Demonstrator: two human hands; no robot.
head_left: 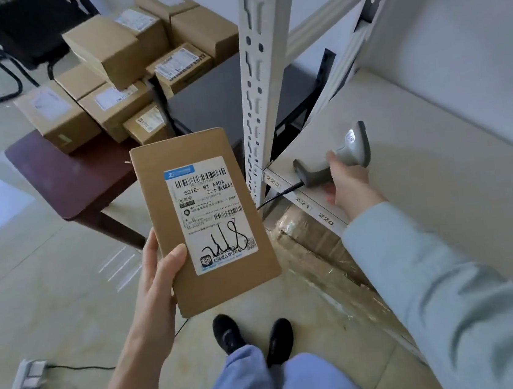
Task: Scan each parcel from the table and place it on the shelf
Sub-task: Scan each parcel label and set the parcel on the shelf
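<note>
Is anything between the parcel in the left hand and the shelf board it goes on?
Partly. The white upright post stands between the parcel and the shelf board, and the right hand holds the scanner at the board's front corner. The rest looks bare.

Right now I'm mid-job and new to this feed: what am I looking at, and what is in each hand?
This is one camera worn on a person's head, looking down; no robot. The left hand holds a flat parcel, label up. The right hand grips a scanner on the shelf, not aimed at the parcel. More parcels are piled on the table behind. A wrapped box sits below the shelf. The person's shoes show at the bottom.
</note>
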